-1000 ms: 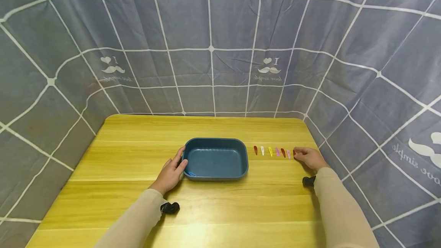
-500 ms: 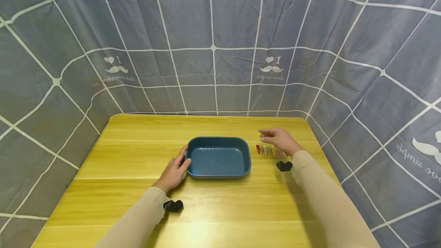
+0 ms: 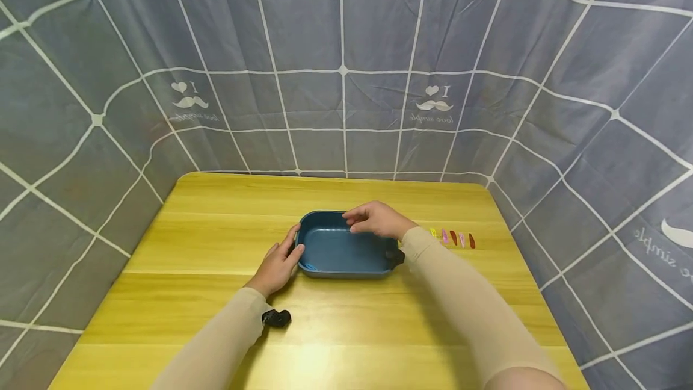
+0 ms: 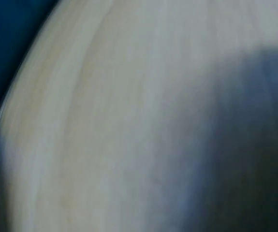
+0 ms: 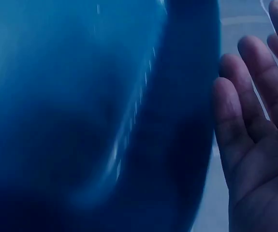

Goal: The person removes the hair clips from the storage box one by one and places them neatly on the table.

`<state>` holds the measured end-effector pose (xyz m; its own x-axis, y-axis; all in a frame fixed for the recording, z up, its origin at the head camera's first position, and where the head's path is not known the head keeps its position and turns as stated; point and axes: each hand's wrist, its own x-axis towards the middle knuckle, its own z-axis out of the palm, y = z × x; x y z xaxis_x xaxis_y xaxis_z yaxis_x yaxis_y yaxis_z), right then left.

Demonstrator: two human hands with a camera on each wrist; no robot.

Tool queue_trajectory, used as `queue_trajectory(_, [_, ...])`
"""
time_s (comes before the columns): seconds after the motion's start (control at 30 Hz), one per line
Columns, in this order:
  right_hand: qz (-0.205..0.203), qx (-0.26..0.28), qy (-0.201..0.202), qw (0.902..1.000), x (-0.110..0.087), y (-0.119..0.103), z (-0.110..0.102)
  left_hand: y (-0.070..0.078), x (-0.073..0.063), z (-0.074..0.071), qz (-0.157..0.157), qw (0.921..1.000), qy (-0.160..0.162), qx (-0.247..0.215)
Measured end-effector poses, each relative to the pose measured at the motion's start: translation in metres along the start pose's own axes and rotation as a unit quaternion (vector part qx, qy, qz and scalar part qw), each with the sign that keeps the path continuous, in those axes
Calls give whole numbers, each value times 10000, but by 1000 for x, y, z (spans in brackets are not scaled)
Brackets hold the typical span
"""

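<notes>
A dark blue rectangular basin [image 3: 346, 274] sits mid-table in the head view. My left hand [image 3: 277, 266] grips its left wall, thumb over the rim and fingers along the outside. Small blue hair clips [image 3: 310, 267] lie in its near left corner. Over the far right part of the basin hovers my right hand [image 3: 376, 219], its fingers loosely bent and nothing visible between them. In the right wrist view its fingers [image 5: 228, 104] spread beside the basin wall. A row of hair clips lies right of the basin, including a yellow one [image 3: 433, 233] and a dark red one [image 3: 472, 241].
The wooden table [image 3: 227, 209] has a grey checked curtain [image 3: 303, 101] behind it and at both sides. Pink clips [image 3: 445, 236] and another red clip [image 3: 453, 238] lie within the row; my right forearm hides its left end.
My right hand has left the red clip at the row's right end, which stays on the table, and moved left over the basin. My left hand keeps hold of the basin wall.
</notes>
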<state>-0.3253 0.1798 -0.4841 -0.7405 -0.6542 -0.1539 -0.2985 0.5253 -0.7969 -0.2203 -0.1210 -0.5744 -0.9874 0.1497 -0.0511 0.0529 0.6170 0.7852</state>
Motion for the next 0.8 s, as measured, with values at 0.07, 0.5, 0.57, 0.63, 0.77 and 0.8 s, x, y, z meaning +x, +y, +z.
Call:
queue_trajectory(0.07, [-123,-201,-327,9992,10,-7,10,0,1,0,-11,10000,-33,10])
queue_trajectory(0.5, [-301,-1254,-1434,9812,57,-20,55,4,4,-5,-84,9996,-76,-256])
queue_trajectory(0.57, [-300,-1355,-1567,9778,62,-18,60,6,4,-6,-36,9993,-21,-371])
queue_trajectory(0.63, [-297,-1446,-1654,9751,66,-18,64,9,4,-5,26,9986,39,-520])
queue_trajectory(0.77, [-334,-1528,-1771,9717,72,-19,73,8,3,0,111,9982,130,-576])
queue_trajectory(0.8, [-321,-1499,-1802,9716,73,-19,76,7,3,1,97,9980,126,-610])
